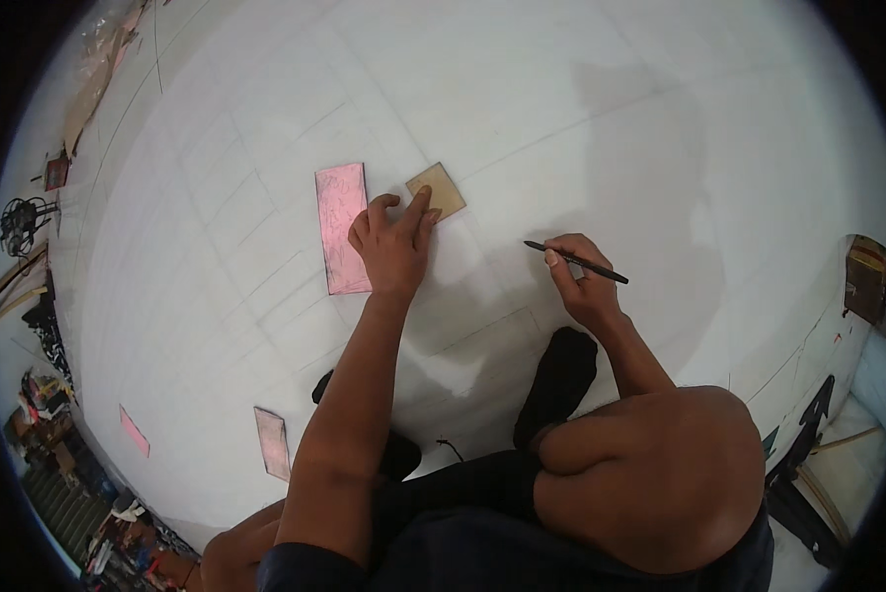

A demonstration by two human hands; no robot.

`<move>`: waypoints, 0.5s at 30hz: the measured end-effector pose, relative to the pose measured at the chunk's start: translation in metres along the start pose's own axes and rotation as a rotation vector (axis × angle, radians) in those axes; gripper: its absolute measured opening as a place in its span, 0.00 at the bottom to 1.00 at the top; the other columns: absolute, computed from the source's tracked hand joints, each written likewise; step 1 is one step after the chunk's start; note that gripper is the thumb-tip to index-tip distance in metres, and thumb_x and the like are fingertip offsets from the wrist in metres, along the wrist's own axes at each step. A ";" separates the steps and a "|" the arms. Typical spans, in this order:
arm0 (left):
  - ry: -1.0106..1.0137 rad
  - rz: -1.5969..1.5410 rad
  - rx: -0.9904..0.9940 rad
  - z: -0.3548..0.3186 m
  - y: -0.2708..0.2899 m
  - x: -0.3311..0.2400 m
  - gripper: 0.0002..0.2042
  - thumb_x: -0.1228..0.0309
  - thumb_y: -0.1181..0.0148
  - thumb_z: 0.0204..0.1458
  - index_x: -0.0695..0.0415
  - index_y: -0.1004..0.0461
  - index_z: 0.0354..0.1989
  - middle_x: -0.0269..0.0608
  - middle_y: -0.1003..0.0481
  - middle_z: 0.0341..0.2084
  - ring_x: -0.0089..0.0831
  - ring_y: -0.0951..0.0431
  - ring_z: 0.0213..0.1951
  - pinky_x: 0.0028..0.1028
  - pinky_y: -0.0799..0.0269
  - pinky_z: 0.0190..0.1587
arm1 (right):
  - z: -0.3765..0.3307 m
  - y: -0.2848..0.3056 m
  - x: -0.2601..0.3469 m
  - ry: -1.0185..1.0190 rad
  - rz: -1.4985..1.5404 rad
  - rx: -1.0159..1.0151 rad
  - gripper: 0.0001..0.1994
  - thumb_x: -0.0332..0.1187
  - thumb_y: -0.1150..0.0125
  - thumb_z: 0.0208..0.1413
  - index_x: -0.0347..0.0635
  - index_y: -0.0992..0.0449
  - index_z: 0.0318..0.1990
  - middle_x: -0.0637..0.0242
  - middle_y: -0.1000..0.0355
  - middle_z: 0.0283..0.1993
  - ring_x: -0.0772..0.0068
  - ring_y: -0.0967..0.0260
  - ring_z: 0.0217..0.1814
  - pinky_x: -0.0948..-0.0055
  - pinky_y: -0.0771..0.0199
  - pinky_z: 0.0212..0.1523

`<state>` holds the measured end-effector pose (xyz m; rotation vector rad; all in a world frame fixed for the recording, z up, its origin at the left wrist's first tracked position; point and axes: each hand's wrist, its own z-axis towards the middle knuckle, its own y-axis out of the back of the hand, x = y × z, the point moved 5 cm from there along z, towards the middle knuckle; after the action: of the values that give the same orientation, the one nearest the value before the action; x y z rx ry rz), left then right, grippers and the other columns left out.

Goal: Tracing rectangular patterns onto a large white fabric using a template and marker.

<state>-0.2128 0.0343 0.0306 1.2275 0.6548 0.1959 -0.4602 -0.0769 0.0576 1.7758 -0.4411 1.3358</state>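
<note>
Brown sq point(445, 188) under fingertips of half-open L hand point(393, 245), not gripped; R hand point(583, 289) pinches blk pen point(605, 271).

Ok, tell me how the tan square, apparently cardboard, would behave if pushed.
The tan cardboard-looking square lies flat with straight edges, so it's probably stiff and unlikely to tip. It looks thin, so it's likely light. With the left hand touching it, a push might meet drag.

The left hand point(393, 247) lies palm down, fingers point(419, 202) spread; the right hand point(586, 281) curls in a pinch grip.
</note>
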 end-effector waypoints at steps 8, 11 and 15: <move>0.011 -0.066 -0.008 -0.002 0.000 0.000 0.15 0.58 0.33 0.54 0.34 0.17 0.51 0.36 0.29 0.48 0.39 0.35 0.51 0.41 0.46 0.59 | 0.031 0.011 0.007 0.111 0.002 0.023 0.06 0.28 0.39 0.62 0.37 0.23 0.44 0.58 0.24 0.41 0.68 0.26 0.41 0.70 0.25 0.45; 0.036 -0.045 0.000 -0.006 0.002 0.004 0.15 0.58 0.32 0.53 0.33 0.17 0.50 0.36 0.29 0.48 0.40 0.35 0.51 0.41 0.46 0.59 | 0.056 0.009 0.013 0.214 0.007 0.039 0.06 0.28 0.39 0.62 0.36 0.23 0.44 0.59 0.24 0.41 0.71 0.26 0.41 0.71 0.25 0.42; 0.059 -0.073 0.011 -0.005 0.002 0.000 0.16 0.59 0.31 0.53 0.34 0.17 0.52 0.38 0.29 0.49 0.41 0.36 0.54 0.40 0.46 0.60 | 0.100 -0.010 0.033 0.137 -0.007 0.150 0.10 0.32 0.41 0.64 0.37 0.22 0.47 0.60 0.23 0.43 0.70 0.25 0.42 0.70 0.24 0.42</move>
<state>-0.2150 0.0396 0.0316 1.2099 0.7515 0.1681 -0.3805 -0.1438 0.0764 1.7899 -0.2652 1.5081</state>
